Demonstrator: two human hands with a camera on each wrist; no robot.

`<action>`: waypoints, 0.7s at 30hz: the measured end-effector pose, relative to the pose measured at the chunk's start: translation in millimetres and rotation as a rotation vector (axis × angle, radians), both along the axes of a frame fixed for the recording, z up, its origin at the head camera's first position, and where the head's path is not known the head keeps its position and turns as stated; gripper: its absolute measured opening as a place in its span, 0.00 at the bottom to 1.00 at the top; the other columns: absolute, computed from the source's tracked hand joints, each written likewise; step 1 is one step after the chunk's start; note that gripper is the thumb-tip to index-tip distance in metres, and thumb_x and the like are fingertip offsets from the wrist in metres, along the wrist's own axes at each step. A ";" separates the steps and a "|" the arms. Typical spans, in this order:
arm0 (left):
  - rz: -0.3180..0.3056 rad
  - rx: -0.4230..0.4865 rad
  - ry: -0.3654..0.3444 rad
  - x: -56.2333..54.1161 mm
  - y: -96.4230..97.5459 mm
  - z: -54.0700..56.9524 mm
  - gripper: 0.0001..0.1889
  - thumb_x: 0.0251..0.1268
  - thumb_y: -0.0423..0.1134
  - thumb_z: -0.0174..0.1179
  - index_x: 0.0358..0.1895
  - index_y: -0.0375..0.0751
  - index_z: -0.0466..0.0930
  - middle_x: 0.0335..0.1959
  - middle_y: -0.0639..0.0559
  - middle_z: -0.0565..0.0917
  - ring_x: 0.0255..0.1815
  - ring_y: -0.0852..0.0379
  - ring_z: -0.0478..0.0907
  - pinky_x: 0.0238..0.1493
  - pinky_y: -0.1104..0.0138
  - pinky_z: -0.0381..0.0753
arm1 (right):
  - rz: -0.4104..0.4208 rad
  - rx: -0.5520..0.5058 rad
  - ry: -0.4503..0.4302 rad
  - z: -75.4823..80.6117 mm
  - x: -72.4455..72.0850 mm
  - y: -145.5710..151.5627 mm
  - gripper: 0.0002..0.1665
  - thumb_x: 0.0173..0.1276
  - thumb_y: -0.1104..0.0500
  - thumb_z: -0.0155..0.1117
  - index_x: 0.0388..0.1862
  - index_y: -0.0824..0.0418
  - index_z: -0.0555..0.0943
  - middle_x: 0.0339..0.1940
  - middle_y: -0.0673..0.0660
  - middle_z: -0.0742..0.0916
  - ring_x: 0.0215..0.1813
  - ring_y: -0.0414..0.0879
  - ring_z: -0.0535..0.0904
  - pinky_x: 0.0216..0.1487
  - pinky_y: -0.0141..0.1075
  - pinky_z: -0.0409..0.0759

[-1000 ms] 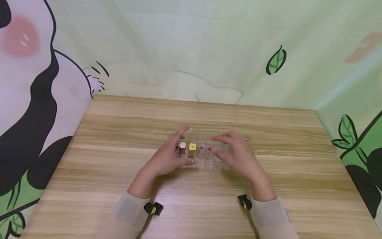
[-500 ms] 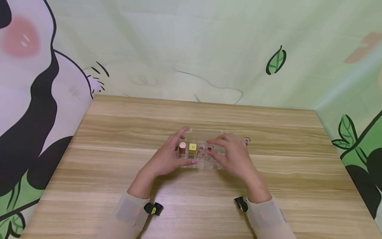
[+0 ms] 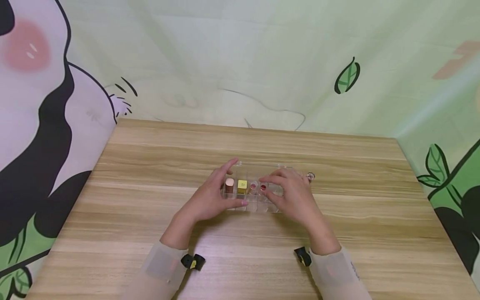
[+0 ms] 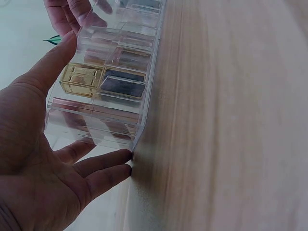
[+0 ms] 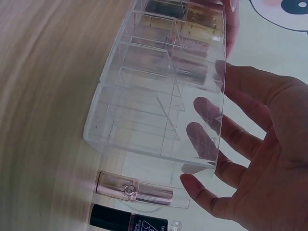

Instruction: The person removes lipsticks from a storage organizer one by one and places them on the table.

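Observation:
A clear plastic lipstick organizer [image 3: 258, 168] stands on the table, split into small compartments. My left hand [image 3: 210, 196] holds its left end, thumb along the front and fingers round the side and back. Lipsticks stand upright in its row: a brown one with a pale top [image 3: 229, 186], a gold one [image 3: 242, 186] and two clear-capped ones, the left of these being a clear lipstick [image 3: 253, 187]. With thumb and index finger my right hand [image 3: 298, 196] pinches the top of the red-centred clear lipstick [image 3: 263, 188]. Empty compartments [image 5: 139, 120] show at the right end.
Beyond the organizer's right end stand a rose-gold lipstick [image 5: 134, 189] and a black lipstick [image 5: 130, 221], mostly hidden by my right hand in the head view. The wooden table [image 3: 150, 166] meets printed cloth walls [image 3: 240, 62] at the back and sides.
My right hand has moved left and its thumb and index finger have come onto the red-centred clear lipstick. Since half a second ago little differs; the left hand and organizer stay in place.

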State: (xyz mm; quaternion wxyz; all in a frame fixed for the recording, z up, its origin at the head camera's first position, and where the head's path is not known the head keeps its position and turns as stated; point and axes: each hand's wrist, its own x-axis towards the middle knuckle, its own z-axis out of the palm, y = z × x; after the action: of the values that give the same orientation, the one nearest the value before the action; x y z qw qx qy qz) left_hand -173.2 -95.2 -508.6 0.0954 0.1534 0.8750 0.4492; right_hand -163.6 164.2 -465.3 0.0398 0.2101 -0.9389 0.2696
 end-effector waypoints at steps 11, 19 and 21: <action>0.001 -0.007 0.007 -0.3 0.1 -0.7 0.61 0.54 0.62 0.81 0.84 0.85 0.43 0.72 0.49 0.71 0.68 0.45 0.76 0.67 0.40 0.77 | -0.011 0.004 0.005 -0.9 0.0 -0.6 0.15 0.68 0.56 0.80 0.54 0.49 0.92 0.54 0.52 0.91 0.66 0.57 0.79 0.65 0.59 0.68; 0.001 -0.009 0.009 -0.1 0.7 -0.1 0.61 0.55 0.61 0.82 0.84 0.85 0.43 0.72 0.49 0.71 0.68 0.44 0.76 0.67 0.40 0.78 | -0.037 0.001 -0.029 0.3 -0.2 -2.0 0.15 0.69 0.57 0.80 0.54 0.49 0.92 0.56 0.52 0.92 0.64 0.55 0.80 0.66 0.58 0.67; 0.001 -0.011 0.010 -0.1 0.8 -0.1 0.61 0.55 0.61 0.81 0.84 0.85 0.43 0.72 0.49 0.71 0.68 0.44 0.76 0.67 0.40 0.78 | -0.040 -0.001 -0.033 0.6 -0.2 -2.1 0.15 0.69 0.57 0.80 0.53 0.49 0.92 0.56 0.51 0.92 0.64 0.55 0.80 0.65 0.57 0.67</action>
State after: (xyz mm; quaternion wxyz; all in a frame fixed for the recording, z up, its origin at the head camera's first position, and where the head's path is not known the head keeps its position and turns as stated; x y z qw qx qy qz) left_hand -173.3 -94.4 -508.7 0.0914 0.1546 0.8780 0.4437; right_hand -163.8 162.0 -464.7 0.0296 0.1867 -0.9434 0.2724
